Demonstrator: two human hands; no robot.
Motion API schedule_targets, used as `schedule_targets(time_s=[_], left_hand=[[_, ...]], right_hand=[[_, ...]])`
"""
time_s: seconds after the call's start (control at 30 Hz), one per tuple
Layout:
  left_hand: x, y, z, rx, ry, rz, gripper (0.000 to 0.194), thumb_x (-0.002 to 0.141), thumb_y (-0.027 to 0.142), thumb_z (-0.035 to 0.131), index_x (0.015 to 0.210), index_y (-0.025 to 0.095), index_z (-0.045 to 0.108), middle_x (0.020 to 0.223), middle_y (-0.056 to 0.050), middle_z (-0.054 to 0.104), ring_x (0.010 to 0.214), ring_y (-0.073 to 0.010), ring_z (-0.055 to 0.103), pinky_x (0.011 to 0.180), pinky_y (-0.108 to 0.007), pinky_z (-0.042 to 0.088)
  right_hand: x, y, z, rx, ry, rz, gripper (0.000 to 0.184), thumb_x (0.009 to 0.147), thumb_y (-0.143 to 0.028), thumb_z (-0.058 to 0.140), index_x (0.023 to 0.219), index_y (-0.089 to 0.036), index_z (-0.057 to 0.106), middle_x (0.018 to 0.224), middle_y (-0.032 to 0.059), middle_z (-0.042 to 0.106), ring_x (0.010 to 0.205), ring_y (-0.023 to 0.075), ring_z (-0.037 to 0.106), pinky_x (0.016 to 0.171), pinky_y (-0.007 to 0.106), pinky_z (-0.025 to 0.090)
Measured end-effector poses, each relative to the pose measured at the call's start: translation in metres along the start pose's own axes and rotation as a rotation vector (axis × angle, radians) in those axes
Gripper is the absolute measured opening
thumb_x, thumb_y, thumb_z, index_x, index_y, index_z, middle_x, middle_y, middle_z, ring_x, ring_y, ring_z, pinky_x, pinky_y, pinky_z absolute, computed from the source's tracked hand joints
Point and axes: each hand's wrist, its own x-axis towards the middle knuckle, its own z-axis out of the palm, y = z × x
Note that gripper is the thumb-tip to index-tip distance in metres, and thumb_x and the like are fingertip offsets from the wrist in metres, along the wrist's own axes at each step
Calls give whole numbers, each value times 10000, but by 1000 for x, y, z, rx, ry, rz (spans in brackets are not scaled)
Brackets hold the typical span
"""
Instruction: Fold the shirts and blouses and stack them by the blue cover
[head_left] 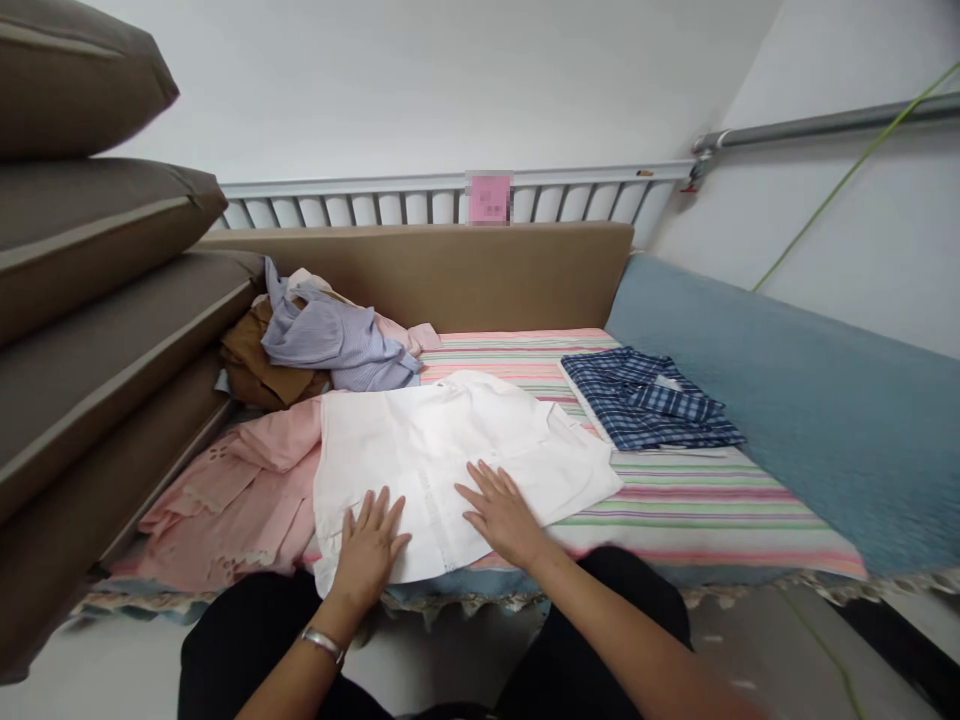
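Observation:
A white shirt (420,440) lies spread out in front of me, its collar end toward the right. My left hand (369,550) rests on its lower left part with the fingers apart. On the lower middle of the same shirt, my right hand (501,512) lies flat, fingers spread. Neither hand grips the cloth. A pink garment (255,490) with a lace edge lies to the left, partly covered by the shirt. Off to the right is a folded blue plaid shirt (652,400).
Crumpled clothes, among them a light blue striped shirt (337,335) and a brown garment (266,360), are heaped at the back left. Brown cushions (105,300) rise on the left. A striped cloth (697,500) covers the seat. A brown backrest (450,270) stands behind.

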Motion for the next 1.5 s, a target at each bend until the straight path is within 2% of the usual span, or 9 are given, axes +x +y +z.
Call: schedule_targets(time_s=[0.23,0.37,0.57,0.87,1.07,1.17,1.27,1.37,1.5], left_hand=[[5,-26,0,-71,-39,-36,455,894,388,389,1329,261,430,1408,-81,439,1312,-271,356,1028,-509,302],[8,-49,-22,-67,-38,-180,395,872,353,419,1215,194,534,1238,-114,579,1137,-260,510,918,-427,387],[21,-60,-45,-136,-207,-336,254,766,384,559,924,204,644,966,-68,661,958,-241,566,808,-357,386],[25,-77,-59,-473,-212,-417,270,734,456,557,795,198,607,776,-8,668,747,-165,594,661,-254,398],[41,-75,-58,-350,-244,-464,213,771,386,534,800,195,625,782,-24,684,755,-181,607,676,-276,402],[41,-56,-53,-185,-78,-365,300,813,380,502,1005,185,626,1011,-98,674,961,-265,585,791,-375,413],[34,-31,-35,-33,133,-78,437,861,410,445,1243,208,519,1325,-132,515,1234,-312,431,932,-462,376],[27,-13,-8,20,146,154,485,875,428,423,1340,288,419,1428,-82,409,1322,-303,336,1002,-499,337],[19,-6,20,34,108,188,523,881,434,410,1385,316,337,1457,-79,358,1327,-299,335,1011,-511,347]], right_hand=[[2,40,9,36,-34,174,409,906,-389,430,1293,-274,497,1405,71,424,1310,246,347,1043,461,307],[22,33,1,93,69,237,321,881,-316,479,1164,-216,591,1219,78,591,1151,222,501,983,392,364],[45,19,-6,56,21,301,133,832,-243,546,855,-217,674,894,57,664,898,213,572,866,351,368],[40,25,-8,159,138,297,131,853,-233,522,807,-218,645,859,23,656,866,181,554,824,304,364],[42,20,2,102,118,358,160,861,-215,490,849,-208,650,908,48,672,897,206,573,856,349,381],[34,14,2,45,149,311,259,872,-206,460,1079,-206,615,1218,91,585,1151,240,491,992,427,317],[21,13,0,6,109,133,435,878,-288,480,1311,-249,462,1466,71,320,1351,241,259,1086,458,213],[7,20,2,-1,-14,64,518,870,-401,497,1367,-306,387,1496,49,253,1374,241,209,1094,467,214],[-2,33,11,12,-90,95,520,883,-460,458,1379,-337,364,1489,49,269,1371,246,217,1090,485,226]])
